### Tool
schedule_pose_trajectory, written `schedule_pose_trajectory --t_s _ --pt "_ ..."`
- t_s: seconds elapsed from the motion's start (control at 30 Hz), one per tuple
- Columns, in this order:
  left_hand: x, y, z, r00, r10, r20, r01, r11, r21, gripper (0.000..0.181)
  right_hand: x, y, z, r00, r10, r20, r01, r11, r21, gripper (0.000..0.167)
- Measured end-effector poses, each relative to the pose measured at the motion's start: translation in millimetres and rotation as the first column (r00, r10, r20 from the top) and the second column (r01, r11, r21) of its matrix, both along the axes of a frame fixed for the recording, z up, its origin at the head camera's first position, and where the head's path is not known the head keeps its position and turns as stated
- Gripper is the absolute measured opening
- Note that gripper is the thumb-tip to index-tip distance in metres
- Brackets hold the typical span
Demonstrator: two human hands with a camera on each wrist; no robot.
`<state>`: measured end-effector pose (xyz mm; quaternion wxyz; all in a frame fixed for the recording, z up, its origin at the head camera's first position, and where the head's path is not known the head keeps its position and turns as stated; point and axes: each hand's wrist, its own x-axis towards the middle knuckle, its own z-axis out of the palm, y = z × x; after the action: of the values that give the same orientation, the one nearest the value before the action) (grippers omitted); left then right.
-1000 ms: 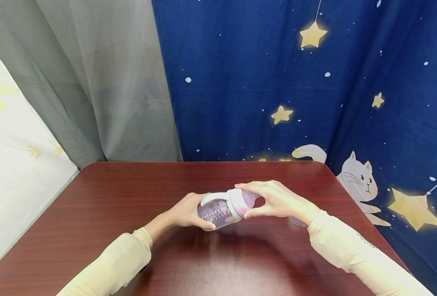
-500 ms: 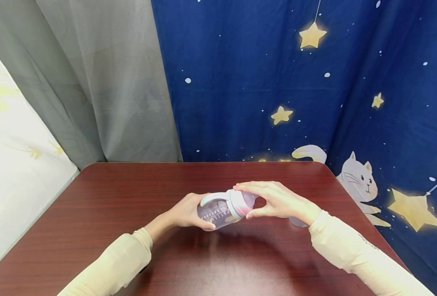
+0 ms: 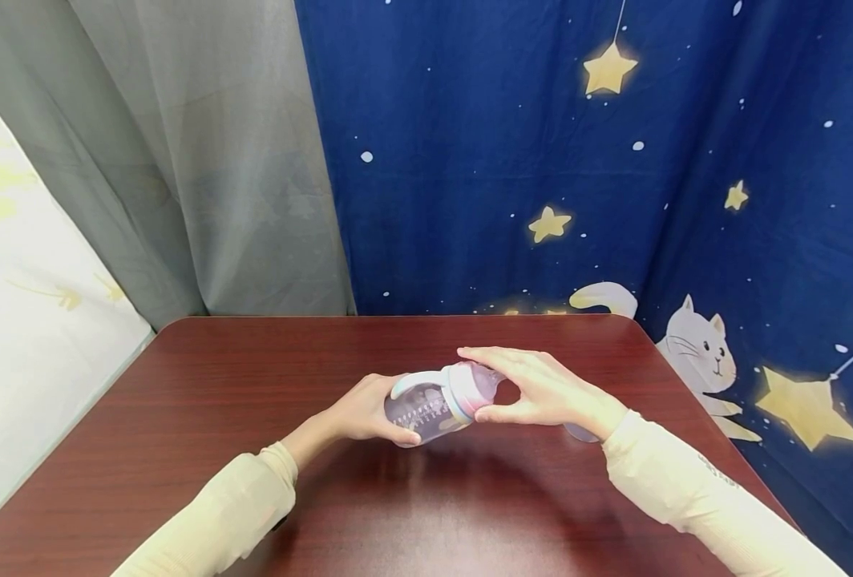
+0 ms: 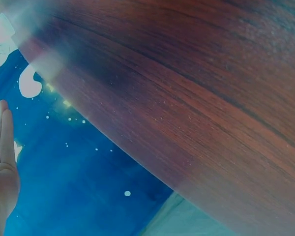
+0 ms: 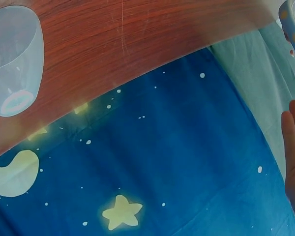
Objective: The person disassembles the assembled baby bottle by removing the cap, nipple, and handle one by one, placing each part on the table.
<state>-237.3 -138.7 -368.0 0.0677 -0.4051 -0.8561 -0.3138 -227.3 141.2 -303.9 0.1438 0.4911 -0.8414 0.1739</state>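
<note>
A clear baby bottle [image 3: 421,410] with printed scale marks, a pale handle and a pink collar [image 3: 473,386] is tilted above the table, its nipple toward the right. My left hand [image 3: 369,410] grips the body near its base, thumb in front. My right hand [image 3: 542,386] is at the collar and nipple; its thumb touches the collar's lower edge, while the straight fingers stand slightly off the top. Only edges of the bottle and hands show in the wrist views. A clear cup-shaped cover [image 5: 14,64] stands on the table, mostly hidden behind the right wrist in the head view.
Under both hands lies a dark red wooden table [image 3: 253,361] with rounded far corners. Behind it hang a grey curtain [image 3: 253,160] and a blue curtain [image 3: 470,160] with stars and a cat. A white patterned cloth [image 3: 30,320] is on the left.
The right fingers have lifted a little off the collar's top. The bottle has shifted very slightly upward, with the left hand's grip unchanged.
</note>
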Motion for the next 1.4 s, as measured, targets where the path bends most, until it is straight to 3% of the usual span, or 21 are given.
schedule_pose_trajectory --t_s 0.27,0.6,0.9,1.4 --pt "-0.2 1.2 -1.8 1.000 -0.011 -0.015 0.011 1.000 0.002 0.066 2.6 0.3 -0.5 0.994 -0.104 -0.015 0.104 0.994 0.014 0.066" --pt "0.1 2.8 -1.4 1.000 -0.006 -0.014 0.006 1.000 -0.006 0.066 -0.2 -1.3 -3.4 0.994 -0.113 0.001 0.113 0.993 0.033 0.064" --pt "0.1 3.1 -1.3 1.000 0.001 -0.011 -0.001 1.000 -0.017 0.066 -0.7 -0.6 -3.6 0.996 -0.088 0.016 0.087 0.996 0.034 0.065" --pt "-0.6 3.0 -3.1 1.000 -0.002 -0.005 0.002 1.000 -0.016 0.066 -5.3 0.6 -2.0 0.999 0.046 -0.023 -0.046 0.999 0.017 0.065"
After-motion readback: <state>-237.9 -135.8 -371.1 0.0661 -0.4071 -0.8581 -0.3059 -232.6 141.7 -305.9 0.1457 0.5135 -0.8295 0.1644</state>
